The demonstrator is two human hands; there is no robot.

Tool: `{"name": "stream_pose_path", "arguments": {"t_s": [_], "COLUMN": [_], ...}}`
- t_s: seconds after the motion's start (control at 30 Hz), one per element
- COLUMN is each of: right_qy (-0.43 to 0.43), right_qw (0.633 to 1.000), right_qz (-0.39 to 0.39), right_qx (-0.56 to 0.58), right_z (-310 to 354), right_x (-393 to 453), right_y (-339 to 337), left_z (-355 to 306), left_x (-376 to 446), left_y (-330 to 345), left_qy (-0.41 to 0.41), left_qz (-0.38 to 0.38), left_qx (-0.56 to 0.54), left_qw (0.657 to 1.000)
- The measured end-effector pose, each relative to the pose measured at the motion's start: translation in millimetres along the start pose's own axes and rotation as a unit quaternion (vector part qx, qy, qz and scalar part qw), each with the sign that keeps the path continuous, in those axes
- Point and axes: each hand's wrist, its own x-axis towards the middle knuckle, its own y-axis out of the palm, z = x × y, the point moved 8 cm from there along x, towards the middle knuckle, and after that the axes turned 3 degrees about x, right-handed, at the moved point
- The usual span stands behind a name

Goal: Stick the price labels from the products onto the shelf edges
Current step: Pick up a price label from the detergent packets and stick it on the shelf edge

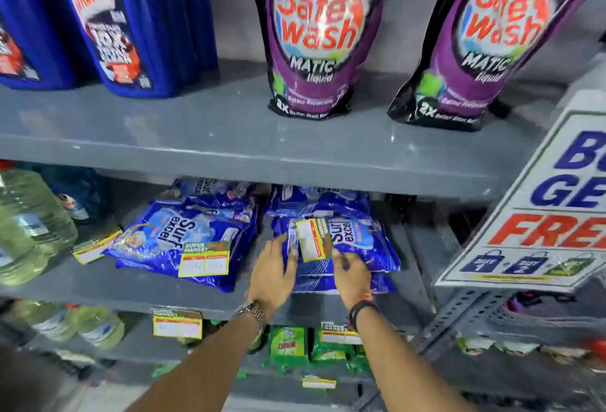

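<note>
A yellow-edged price label (312, 241) stands tilted on the right blue Surf excel pack (364, 247) on the middle shelf. My right hand (352, 275) pinches the label's lower right corner. My left hand (275, 274) lies flat on the same pack, its fingers spread and its fingertips at the label's left edge. A second price label (204, 259) sits on the left Surf excel pack (164, 237). The grey edge of the middle shelf (131, 305) runs just below my wrists. One label (177, 323) hangs stuck to it, and another label (341, 334) hangs below my right wrist.
A loose label (95, 246) lies on the shelf beside clear green bottles (29, 224). Purple Safe Wash pouches (314, 34) and blue bottles (124, 18) stand on the upper shelf. A promo sign (541, 214) juts in at right. Green packets (288, 346) fill the lower shelf.
</note>
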Motion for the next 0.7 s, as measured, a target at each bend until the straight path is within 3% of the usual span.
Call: {"name": "stream_pose_path", "arguments": {"t_s": [0.13,0.4,0.6,0.7], "right_qy": [0.039,0.046,0.048,0.038], "right_qw": [0.999,0.996,0.999,0.99], "right_qz": [-0.016,0.004,0.018,0.058], "right_qx": [0.008,-0.082,0.012,0.12], "right_z": [3,0,2,17], "right_x": [21,40,32,19], "right_y": [3,8,9,4], "left_z": [11,22,34,26], "left_x": [22,31,28,27], "left_y": [0,6,-5,-19], "left_qy": [-0.052,-0.072,-0.136,-0.144], "left_qz": [-0.021,-0.007,-0.02,-0.015], "left_qx": [-0.035,-0.066,-0.188,-0.246], "left_qw": [0.998,0.995,0.973,0.958]}}
